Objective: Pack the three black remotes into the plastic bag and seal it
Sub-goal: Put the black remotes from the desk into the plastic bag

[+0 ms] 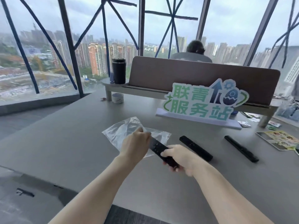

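Three black remotes: two (pixel 195 148) (pixel 241 148) lie on the table (pixel 80 143); right hand (pixel 181 159) grips one remote (pixel 159 151). Left hand (pixel 135 145) pinches the one plastic bag (pixel 119 131).

sign (pixel 202 102) blocks beyond bag (pixel 123 130).

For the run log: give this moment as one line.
left hand: holds plastic bag | right hand: feeding remote in | two remotes on table

green desk sign (pixel 200 101) reading 联青服务站, leaflet print unreadable
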